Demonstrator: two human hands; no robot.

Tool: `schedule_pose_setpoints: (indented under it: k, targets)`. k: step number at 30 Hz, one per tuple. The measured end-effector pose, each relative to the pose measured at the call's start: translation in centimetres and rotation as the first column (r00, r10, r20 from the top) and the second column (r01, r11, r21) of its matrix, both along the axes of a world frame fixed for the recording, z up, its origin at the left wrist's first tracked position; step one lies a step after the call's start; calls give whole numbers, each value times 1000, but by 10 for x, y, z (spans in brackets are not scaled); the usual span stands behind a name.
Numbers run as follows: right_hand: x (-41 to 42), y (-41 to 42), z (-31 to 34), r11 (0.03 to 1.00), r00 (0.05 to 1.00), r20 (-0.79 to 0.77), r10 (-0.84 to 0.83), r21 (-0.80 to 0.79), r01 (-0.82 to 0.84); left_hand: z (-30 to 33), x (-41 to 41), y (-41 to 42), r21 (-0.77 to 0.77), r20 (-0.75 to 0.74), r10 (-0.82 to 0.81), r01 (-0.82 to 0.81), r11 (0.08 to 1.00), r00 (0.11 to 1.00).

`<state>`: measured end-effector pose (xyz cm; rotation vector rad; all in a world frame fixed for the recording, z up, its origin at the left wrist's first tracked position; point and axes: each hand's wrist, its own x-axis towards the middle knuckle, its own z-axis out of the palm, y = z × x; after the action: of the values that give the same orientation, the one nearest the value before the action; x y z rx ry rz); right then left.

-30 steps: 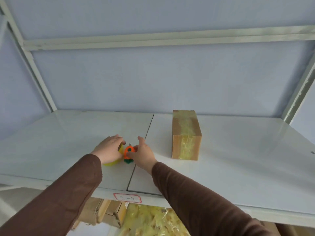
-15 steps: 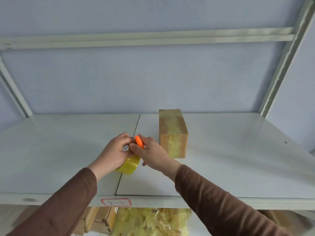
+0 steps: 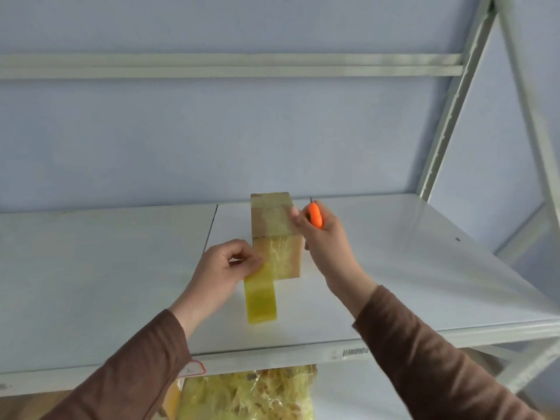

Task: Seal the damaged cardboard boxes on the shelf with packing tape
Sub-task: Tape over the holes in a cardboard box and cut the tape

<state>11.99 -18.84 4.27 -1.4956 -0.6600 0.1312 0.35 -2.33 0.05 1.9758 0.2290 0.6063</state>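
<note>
A small cardboard box (image 3: 263, 221) stands on the white shelf (image 3: 394, 268), with yellowish tape over its top and front face. My left hand (image 3: 222, 268) grips a roll of yellow packing tape (image 3: 261, 300) just in front of the box's lower left corner. The roll is seen edge-on and hangs below my fingers. My right hand (image 3: 328, 244) holds a small orange cutter (image 3: 315, 216) at the box's right side. One of its fingertips touches the top right edge of the box. I cannot tell whether a fresh strip runs from the roll onto the box.
A seam (image 3: 212, 225) splits the shelf boards left of the box. A grey metal upright (image 3: 448, 116) rises at the back right. Below the shelf edge sits a clear bag of yellow material (image 3: 251, 392), next to a red-bordered label (image 3: 194, 369).
Both hands moved right from the shelf seam to the box. The left carried the tape roll to the box's front, and the right took the cutter to its top right edge.
</note>
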Motion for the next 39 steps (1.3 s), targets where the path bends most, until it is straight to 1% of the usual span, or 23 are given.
schedule_pose_setpoints:
  k: [2,3,4,6,8,10,12,14,17,20,21,25,29,32,34,37,39]
  targets:
    - [-4,-12,-8,995,995,-13,99,13,-98,8,4,2,-150,44,-2,9,989,999]
    - [-10,-17,-14,987,988,2,156,30,-156,13,6,3,-196,67,-2,15,981,998]
    - [-15,-22,-20,974,975,20,221,40,-222,19,10,3,-215,87,-1,20,976,996]
    - [-29,-33,-28,940,940,35,340,0,-340,29,18,1,-201,98,-6,25,979,995]
    - [-40,-37,-27,914,913,47,405,-32,-403,38,28,1,-175,76,-4,17,984,997]
    - [-48,-40,-24,918,917,39,396,19,-397,50,39,7,-174,42,8,-1,985,999]
    - [-54,-43,-18,925,925,-36,378,67,-375,65,54,21,-204,30,48,-41,978,998]
    - [-57,-49,-15,925,916,-126,380,74,-373,78,74,33,-167,10,76,-73,983,997]
    - [-55,-59,-9,922,890,-244,384,48,-385,88,109,42,-81,-41,60,-63,995,997]
    - [-57,-64,-10,910,839,-378,390,17,-415,100,138,63,-97,-30,145,-147,984,989]
    - [-60,-65,-12,908,830,-405,384,3,-419,103,146,72,-80,-44,155,-158,984,987]
    - [-57,-66,-12,929,848,-421,322,-30,-368,99,178,87,26,-147,130,-127,992,981]
    - [-49,-56,-11,948,846,-450,288,7,-319,80,198,97,78,-196,154,-141,987,968]
    - [-45,-45,-16,961,857,-450,252,17,-275,72,210,106,82,-236,168,-152,985,957]
    - [-42,-39,-20,969,882,-419,217,-20,-248,66,215,108,89,-259,169,-150,985,951]
    - [-36,-35,-27,965,923,-347,165,-138,-224,49,217,112,92,-302,162,-140,986,939]
    - [-31,-34,-31,959,939,-310,149,-185,-213,40,217,112,40,-339,151,-146,988,928]
